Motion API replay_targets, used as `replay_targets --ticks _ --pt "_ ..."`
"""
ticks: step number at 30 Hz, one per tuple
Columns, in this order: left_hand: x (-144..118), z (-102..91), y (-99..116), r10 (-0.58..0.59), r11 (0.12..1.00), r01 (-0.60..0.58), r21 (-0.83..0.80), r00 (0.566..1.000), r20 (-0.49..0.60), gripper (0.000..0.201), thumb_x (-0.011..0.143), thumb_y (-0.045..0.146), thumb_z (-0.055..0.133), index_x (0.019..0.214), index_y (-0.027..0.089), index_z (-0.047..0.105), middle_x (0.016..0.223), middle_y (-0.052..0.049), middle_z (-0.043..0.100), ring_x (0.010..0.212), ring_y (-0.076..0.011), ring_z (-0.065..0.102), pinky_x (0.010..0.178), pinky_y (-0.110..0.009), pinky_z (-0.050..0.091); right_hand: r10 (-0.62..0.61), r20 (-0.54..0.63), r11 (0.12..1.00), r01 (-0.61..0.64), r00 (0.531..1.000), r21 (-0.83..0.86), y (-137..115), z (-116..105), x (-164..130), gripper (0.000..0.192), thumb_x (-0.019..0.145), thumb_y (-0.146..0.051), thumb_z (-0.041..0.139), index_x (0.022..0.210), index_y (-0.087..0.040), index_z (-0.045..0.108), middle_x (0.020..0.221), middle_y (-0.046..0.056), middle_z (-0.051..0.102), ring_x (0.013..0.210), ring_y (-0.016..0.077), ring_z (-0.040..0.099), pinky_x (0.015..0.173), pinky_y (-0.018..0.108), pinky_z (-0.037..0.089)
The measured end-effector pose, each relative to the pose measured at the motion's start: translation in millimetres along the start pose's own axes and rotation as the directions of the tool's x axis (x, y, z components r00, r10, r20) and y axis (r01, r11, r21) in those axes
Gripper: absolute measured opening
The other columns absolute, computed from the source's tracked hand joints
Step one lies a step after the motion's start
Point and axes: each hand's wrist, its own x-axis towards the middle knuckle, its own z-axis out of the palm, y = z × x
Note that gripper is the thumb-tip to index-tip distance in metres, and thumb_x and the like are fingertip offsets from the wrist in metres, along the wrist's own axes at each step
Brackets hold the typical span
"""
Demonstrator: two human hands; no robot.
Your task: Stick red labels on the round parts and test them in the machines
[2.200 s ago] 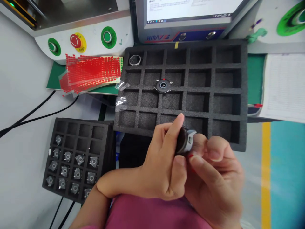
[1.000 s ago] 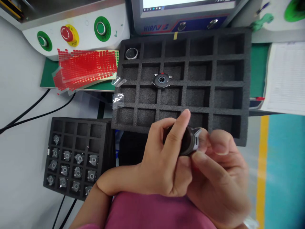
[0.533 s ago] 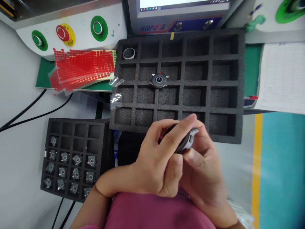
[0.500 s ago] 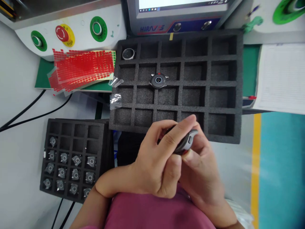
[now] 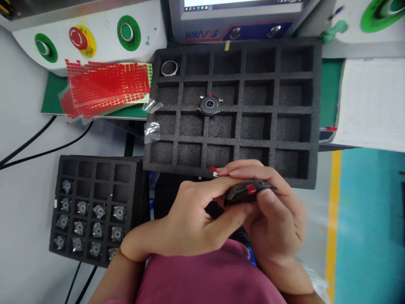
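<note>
Just in front of the foam tray's near edge, a dark smartwatch body [image 5: 240, 192] with a red tab [image 5: 251, 189] on its side is held edge-on between both hands. My left hand [image 5: 199, 215] grips its left end, thumb beneath and fingers above. My right hand [image 5: 278, 215] is closed round the other end, with its thumb pressed near the red tab. Beside the right fingertips sticks out a small red and white strip [image 5: 215, 171]. A second watch body [image 5: 209, 104] lies back-up across the tray's dividers, and a round watch [image 5: 169, 68] sits in the far left compartment.
The black foam tray [image 5: 272, 112] spans the middle. Lower left, another foam tray [image 5: 85, 188] holds several wrapped watch parts. Red sticker sheets [image 5: 107, 86] lie below a panel with a red stop button [image 5: 78, 38]. A monitor [image 5: 240, 25] stands behind; papers [image 5: 373, 101] lie right.
Both hands have turned the watch body, so its side with the red tab now shows. The right fingers have come over the top, and a red and white strip now shows by them.
</note>
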Motion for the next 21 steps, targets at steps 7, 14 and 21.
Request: replay_targets --ticks 7,14,21 --pt "-0.9 2.2 0.7 0.162 0.964 -0.156 0.215 0.987 -0.008 0.011 0.099 0.018 0.061 0.103 0.01 0.066 0.087 -0.005 0.077 0.075 -0.0137 0.074 0.068 -0.02 0.059 0.019 0.013 0.997 -0.02 1.0 0.078 -4.1 0.6 -3.3 0.017 0.1 -0.029 0.057 0.105 -0.026 0.073 0.105 0.004 0.069 0.093 0.022 0.069 0.075 0.035 0.059" --pt "-4.1 -1.1 -1.3 0.246 0.911 -0.23 0.341 0.969 -0.004 0.009 0.1 0.016 0.058 0.104 0.011 0.064 0.084 -0.004 0.075 0.074 -0.0136 0.074 0.068 -0.018 0.059 0.014 0.021 0.997 -0.015 1.0 0.077 -8.4 5.3 -3.9 0.012 0.1 -0.027 0.061 0.106 -0.027 0.071 0.105 0.005 0.068 0.096 0.0196 0.066 0.078 0.034 0.061" --pt "-5.5 -3.0 -4.2 0.3 0.871 -0.308 0.384 0.95 0.081 0.009 0.101 0.013 0.052 0.107 0.013 0.059 0.09 -0.005 0.073 0.083 -0.0145 0.074 0.076 -0.021 0.061 -0.085 -0.01 0.988 0.085 0.996 0.129 -8.2 11.0 -0.1 0.012 0.097 -0.023 0.062 0.102 -0.026 0.072 0.099 0.002 0.068 0.098 0.0185 0.064 0.101 0.043 0.058"
